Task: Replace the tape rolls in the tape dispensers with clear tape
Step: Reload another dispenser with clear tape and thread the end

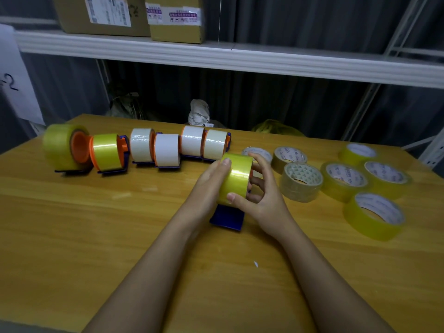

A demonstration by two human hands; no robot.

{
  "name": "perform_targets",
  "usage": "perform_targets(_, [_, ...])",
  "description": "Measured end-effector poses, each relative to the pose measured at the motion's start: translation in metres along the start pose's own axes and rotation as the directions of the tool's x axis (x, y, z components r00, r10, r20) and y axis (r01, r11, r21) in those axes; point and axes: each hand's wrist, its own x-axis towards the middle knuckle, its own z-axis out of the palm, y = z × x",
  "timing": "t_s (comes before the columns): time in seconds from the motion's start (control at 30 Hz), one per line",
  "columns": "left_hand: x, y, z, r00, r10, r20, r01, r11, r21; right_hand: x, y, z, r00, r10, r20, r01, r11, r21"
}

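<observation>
A wooden table (72, 224) stands under a shelf (216, 54). At its middle, a glossy yellow-clear roll (236, 177) sits on a blue dispenser (228, 216). The left hand (211, 181) cups its left side; the right hand (262, 195) pinches it with thumb and curled fingers. Six dispensers (141, 150) line the back; loose rolls (343, 179) lie right. The near table is bare.

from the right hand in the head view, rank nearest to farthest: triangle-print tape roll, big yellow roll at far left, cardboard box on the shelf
From the right hand:
1. Triangle-print tape roll, just to its right on the table.
2. Big yellow roll, far-left end of the dispenser row.
3. Cardboard box, up on the shelf behind.
</observation>
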Motion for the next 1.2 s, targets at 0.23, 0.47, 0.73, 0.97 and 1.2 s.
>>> perform_targets(0.23, [0.0002,-0.0021,-0.0034,1.0,0.027,0.001,-0.027,0.999,0.041,-0.0004,-0.0017,-0.0006,1.0,0.012,-0.006,-0.012,1.0,-0.01])
perform_targets(0.47, [-0.0022,0.0033,0.0001,0.998,0.041,-0.048,-0.035,0.993,0.109,-0.0007,-0.0027,0.0014,1.0,0.013,-0.014,-0.013,0.999,-0.038])
perform_targets(0.73, [-0.0011,-0.0015,0.0009,0.998,0.06,0.03,-0.059,0.998,-0.017,0.0012,-0.0022,-0.0002,0.999,0.037,0.009,-0.037,0.999,0.026])
perform_targets(0.97, [-0.0015,-0.0035,0.0001,0.992,0.059,0.115,-0.065,0.997,0.049,0.0036,-0.0008,-0.0069,0.999,0.033,-0.002,-0.033,0.999,0.041])
perform_targets(1.2, [-0.0035,-0.0021,-0.0006,0.993,0.09,0.081,-0.095,0.994,0.059,0.0024,-0.0084,-0.0059,1.0,0.024,-0.005,-0.024,1.0,0.019])
